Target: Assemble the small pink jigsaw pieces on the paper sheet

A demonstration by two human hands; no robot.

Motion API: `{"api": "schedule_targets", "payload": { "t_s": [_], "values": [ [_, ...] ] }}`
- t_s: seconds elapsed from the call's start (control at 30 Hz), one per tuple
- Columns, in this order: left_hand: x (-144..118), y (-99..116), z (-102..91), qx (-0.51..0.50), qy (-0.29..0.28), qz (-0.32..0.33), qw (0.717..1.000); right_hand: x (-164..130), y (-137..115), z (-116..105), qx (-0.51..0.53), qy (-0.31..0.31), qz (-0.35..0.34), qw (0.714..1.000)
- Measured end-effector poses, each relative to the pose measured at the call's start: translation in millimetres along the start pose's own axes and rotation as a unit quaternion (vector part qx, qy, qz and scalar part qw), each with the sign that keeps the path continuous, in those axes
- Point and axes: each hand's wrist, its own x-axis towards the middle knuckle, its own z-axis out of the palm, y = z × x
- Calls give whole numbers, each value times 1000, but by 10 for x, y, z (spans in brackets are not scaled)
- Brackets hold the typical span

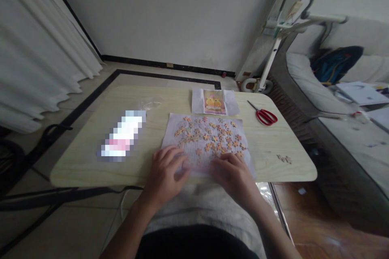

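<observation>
Both hands, left (165, 172) and right (234, 174), rest flat, fingers loose, holding nothing, on the puzzle sheet's (197, 145) near edge.

Dim, flat daylight filters through the curtain (36, 60) at left. Shadows on the bench (91, 162) are faint. Straight lines bow near the edges, and fine detail looks soft throughout.

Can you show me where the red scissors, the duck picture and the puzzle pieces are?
red scissors (266, 116): head view, on the red handles.
duck picture (214, 102): head view, middle of the print.
puzzle pieces (212, 137): head view, middle of the scattered pile.
</observation>
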Motion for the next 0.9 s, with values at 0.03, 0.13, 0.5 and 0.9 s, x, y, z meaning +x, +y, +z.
{"api": "schedule_targets", "payload": {
  "t_s": [0.03, 0.13, 0.5, 0.9],
  "values": [
    [0, 1, 2, 2, -1, 0, 1000, -11, 2, 12, 1, 4, 1, 1000],
    [3, 5, 5, 6, -6, 2, 1000, -39, 8, 46, 6, 17, 1, 1000],
    [-9, 2, 30, 24, -3, 2, 1000, -46, 23, 62, 14, 16, 9, 1000],
    [-13, 4, 30, 26, -23, 1, 999, -46, 85, 121, 29, 29, 5, 999]
  ]
}}
